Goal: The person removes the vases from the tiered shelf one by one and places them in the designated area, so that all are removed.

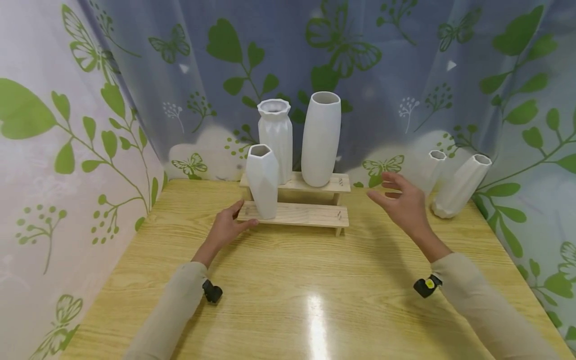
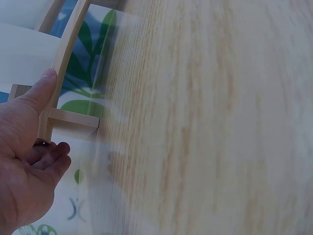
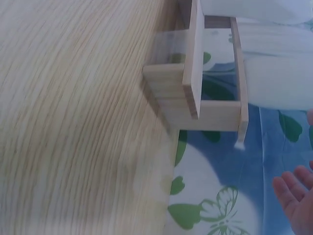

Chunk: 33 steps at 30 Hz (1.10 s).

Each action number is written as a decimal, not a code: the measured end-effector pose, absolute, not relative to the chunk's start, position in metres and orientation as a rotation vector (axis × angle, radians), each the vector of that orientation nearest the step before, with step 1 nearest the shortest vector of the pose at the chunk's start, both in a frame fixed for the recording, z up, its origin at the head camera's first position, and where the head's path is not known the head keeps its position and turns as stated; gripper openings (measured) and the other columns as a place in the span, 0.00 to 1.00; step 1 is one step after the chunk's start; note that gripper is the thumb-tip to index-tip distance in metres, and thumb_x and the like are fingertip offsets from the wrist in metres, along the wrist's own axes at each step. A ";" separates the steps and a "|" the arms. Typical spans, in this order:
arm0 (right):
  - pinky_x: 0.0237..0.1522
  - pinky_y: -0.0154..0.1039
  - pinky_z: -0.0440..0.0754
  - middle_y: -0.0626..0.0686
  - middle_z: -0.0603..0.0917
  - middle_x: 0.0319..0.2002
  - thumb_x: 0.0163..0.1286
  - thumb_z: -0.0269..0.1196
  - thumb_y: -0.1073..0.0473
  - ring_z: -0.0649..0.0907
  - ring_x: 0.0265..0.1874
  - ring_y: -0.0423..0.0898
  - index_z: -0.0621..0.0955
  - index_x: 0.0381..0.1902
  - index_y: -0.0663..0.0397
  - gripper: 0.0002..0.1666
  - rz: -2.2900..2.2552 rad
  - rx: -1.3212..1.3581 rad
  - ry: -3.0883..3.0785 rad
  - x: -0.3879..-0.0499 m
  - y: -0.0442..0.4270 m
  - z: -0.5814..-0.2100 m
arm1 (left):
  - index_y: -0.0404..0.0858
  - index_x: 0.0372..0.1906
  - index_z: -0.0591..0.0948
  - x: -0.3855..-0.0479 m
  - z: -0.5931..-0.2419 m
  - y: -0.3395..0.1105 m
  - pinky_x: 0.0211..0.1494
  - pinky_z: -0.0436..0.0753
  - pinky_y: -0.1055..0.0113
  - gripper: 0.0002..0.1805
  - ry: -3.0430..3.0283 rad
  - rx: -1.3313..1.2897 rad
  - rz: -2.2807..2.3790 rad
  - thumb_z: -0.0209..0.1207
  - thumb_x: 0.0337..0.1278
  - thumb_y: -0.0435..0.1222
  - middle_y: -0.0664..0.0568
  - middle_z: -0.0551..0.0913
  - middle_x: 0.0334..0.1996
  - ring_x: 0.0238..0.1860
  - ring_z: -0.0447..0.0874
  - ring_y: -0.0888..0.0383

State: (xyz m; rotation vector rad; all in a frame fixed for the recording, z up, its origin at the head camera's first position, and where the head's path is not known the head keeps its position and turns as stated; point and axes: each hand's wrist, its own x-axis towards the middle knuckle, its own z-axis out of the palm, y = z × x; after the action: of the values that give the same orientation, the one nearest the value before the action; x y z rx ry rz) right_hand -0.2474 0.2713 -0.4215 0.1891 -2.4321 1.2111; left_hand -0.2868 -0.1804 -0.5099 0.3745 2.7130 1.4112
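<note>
Clock positions are referring to the head view, with the stand (image 1: 306, 214) at dial centre and the curtain (image 1: 279, 30) at 12 o'clock.

Containers: the faceted vase (image 1: 263, 180) is standing on the lower tier, at about 10 o'clock. Its angular mouth is showing a shaded hollow. On the upper tier, the fluted vase (image 1: 275, 137) is standing at 11 o'clock and the smooth vase (image 1: 321, 142) at 1 o'clock; the former is carrying a scalloped rim, the latter a round one. The slim vase (image 1: 431, 172) and the ribbed vase (image 1: 462, 186) are standing at 3 o'clock on the worktop (image 1: 279, 295), well apart from the stand. All five are showing white walls and hollow mouths; their inner floors are lying out of sight.

Stand: two pale wooden boards are forming two steps, the rear one higher, with short supports resting on the worktop. Dark marks are showing near the 3 o'clock end of each board.

Hands: the left hand (image 1: 225, 227) is pinching the lower board's end at 8 o'clock, thumb at the near side, fingers beyond. The right hand (image 1: 405, 200) is hovering at 3 o'clock, between the smooth vase and the ribbed vase, with thumb and fingers spreading apart and pointing toward 10 o'clock.
</note>
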 end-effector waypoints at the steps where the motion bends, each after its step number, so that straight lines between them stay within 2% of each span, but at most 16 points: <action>1: 0.54 0.54 0.84 0.57 0.82 0.63 0.66 0.74 0.46 0.83 0.57 0.58 0.79 0.67 0.54 0.36 1.214 0.200 -2.433 -0.247 0.269 -0.421 | 0.32 0.80 0.57 -0.287 -0.510 -0.180 0.69 0.75 0.45 0.54 2.713 0.373 1.411 0.71 0.59 0.52 0.36 0.58 0.78 0.74 0.65 0.36; 12: 0.54 0.54 0.85 0.56 0.83 0.62 0.64 0.75 0.48 0.84 0.56 0.56 0.80 0.67 0.52 0.36 1.283 0.324 -2.389 -0.256 0.241 -0.418 | 0.32 0.80 0.57 -0.285 -0.509 -0.182 0.69 0.75 0.45 0.54 2.700 0.366 1.418 0.70 0.59 0.53 0.37 0.58 0.79 0.74 0.64 0.36; 24: 0.55 0.56 0.84 0.58 0.84 0.59 0.63 0.76 0.51 0.85 0.56 0.53 0.81 0.64 0.55 0.34 1.391 0.408 -2.335 -0.262 0.202 -0.410 | 0.32 0.80 0.57 -0.287 -0.511 -0.181 0.70 0.74 0.46 0.54 2.695 0.372 1.427 0.70 0.60 0.53 0.38 0.59 0.78 0.74 0.64 0.37; 33: 0.54 0.56 0.84 0.56 0.84 0.59 0.63 0.76 0.53 0.84 0.55 0.58 0.81 0.64 0.55 0.32 1.453 0.484 -2.336 -0.266 0.173 -0.407 | 0.33 0.81 0.56 -0.288 -0.511 -0.181 0.70 0.74 0.46 0.54 2.685 0.364 1.431 0.70 0.59 0.53 0.38 0.58 0.79 0.75 0.64 0.37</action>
State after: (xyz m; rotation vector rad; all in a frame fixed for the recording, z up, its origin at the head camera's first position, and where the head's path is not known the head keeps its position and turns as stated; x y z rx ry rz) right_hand -0.2655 0.1733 -0.4066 0.4839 -2.3362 1.4531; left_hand -0.2878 -0.1807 -0.5112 0.3636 2.6849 1.4306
